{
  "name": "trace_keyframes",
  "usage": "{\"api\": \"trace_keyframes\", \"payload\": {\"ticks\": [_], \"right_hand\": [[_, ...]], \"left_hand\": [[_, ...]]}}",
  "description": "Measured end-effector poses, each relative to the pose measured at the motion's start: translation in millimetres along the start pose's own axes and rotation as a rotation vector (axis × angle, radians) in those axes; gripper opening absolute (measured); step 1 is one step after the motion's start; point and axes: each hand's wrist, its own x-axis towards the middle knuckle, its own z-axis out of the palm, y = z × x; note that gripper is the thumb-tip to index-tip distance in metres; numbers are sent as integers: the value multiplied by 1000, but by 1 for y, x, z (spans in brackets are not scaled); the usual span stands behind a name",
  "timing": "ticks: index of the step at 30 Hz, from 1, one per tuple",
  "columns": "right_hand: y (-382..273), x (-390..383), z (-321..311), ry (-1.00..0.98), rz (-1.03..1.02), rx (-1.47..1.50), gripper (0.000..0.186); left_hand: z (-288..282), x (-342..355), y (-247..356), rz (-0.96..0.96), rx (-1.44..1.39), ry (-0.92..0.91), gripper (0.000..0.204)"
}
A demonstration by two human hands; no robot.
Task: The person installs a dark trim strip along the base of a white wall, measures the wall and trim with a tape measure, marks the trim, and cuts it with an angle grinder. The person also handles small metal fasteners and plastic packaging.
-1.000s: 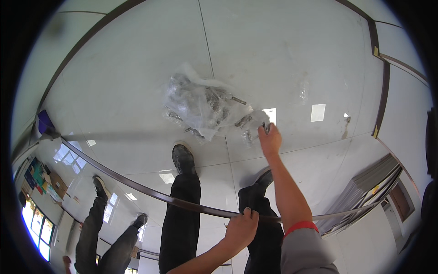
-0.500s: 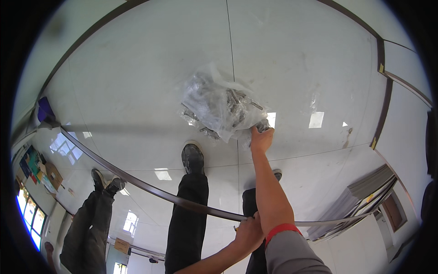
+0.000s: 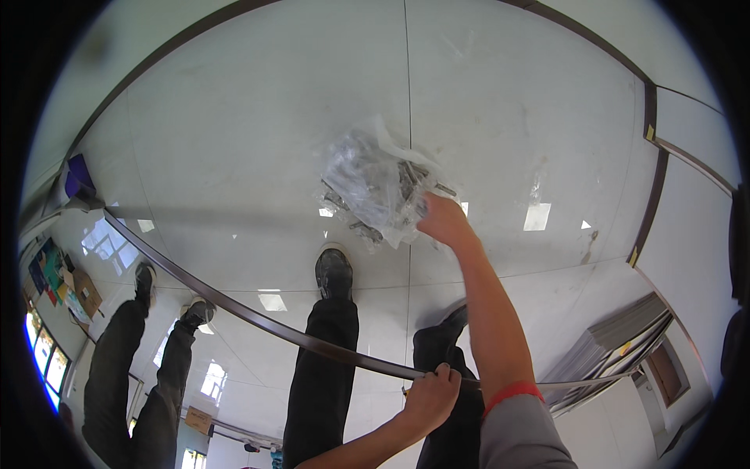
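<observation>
A clear plastic bag lies crumpled on the floor ahead of me, with several dark metal pieces showing through and at its opening. My right hand reaches to the bag's right side, its fingertips in among the plastic and hidden. Closer to me, my left hand is closed over a long, thin brown strip, which bows across the view in front of my legs. A tiny yellow bit shows beside the left fingers, too small to name.
Another person's legs stand at the left, beyond the strip. A stack of grey panels leans at the right. Cardboard boxes and a purple object are at the far left. My shoe is just below the bag.
My right hand has moved from the bag's lower right edge up and inward to its opening. The other person's feet have stepped apart. The left hand stays on the strip.
</observation>
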Motion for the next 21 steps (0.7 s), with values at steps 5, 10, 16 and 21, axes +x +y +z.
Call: {"api": "trace_keyframes", "payload": {"ticks": [5,10,16,21], "right_hand": [[-71,38,-3,292,-13,-61,53],[-88,-6,-1,747,-246,-310,56],[-78,-44,116,178,-344,-385,55],[-49,-5,157,420,-431,-577,60]], "left_hand": [[-6,0,-3,2,-92,-95,22],[-6,-4,-2,-41,-59,-36,22],[-9,-12,-1,-40,-41,-30,22],[-2,-20,-4,-31,-50,29,20]]}}
